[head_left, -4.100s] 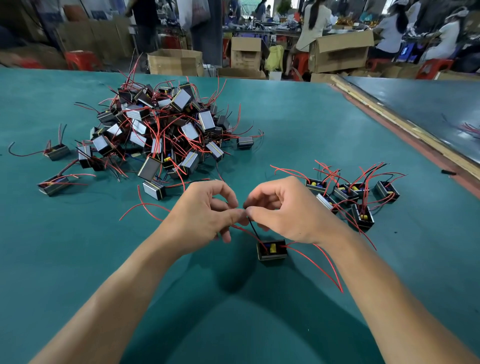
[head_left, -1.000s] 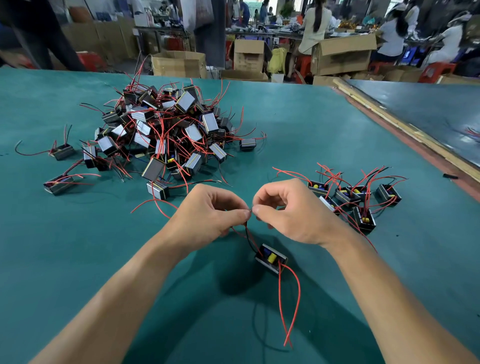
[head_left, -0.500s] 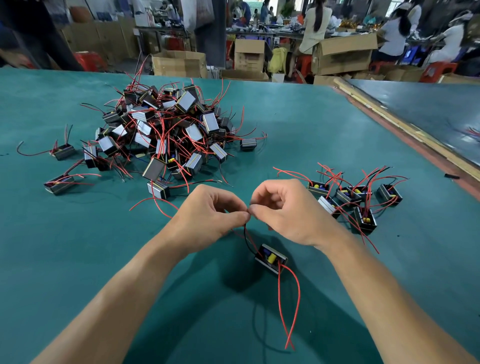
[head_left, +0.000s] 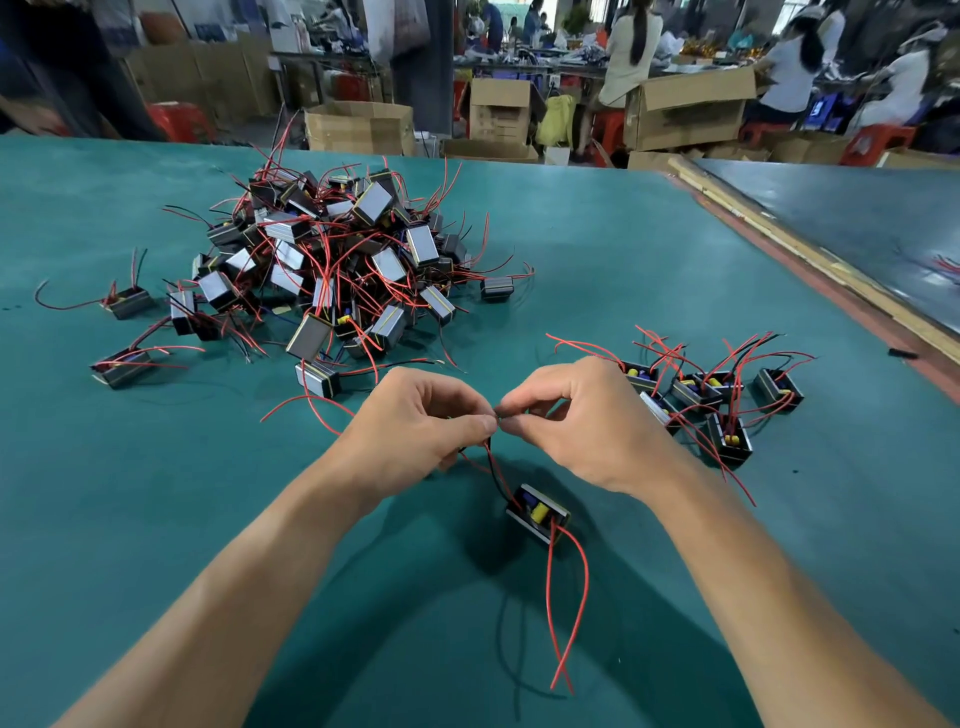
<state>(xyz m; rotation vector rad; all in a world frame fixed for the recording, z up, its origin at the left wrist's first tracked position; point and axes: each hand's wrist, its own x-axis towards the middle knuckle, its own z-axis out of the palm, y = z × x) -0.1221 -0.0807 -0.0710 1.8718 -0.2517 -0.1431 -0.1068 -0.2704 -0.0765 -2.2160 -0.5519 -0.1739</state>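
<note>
Under left hand (head_left: 415, 428) and right hand (head_left: 584, 423), grips pinching its leads (head_left: 492, 460), module (head_left: 537, 513) slants far-left to near-right.

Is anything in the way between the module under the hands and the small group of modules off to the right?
No solid object shows. Between the module and the small group lies bare green mat; only the right forearm crosses above it, and loose red leads trail from the group into the gap.

Bright overhead light; soft arm shadows on the table (head_left: 675, 270); edges bowed, background perhaps slightly blurred.
</note>
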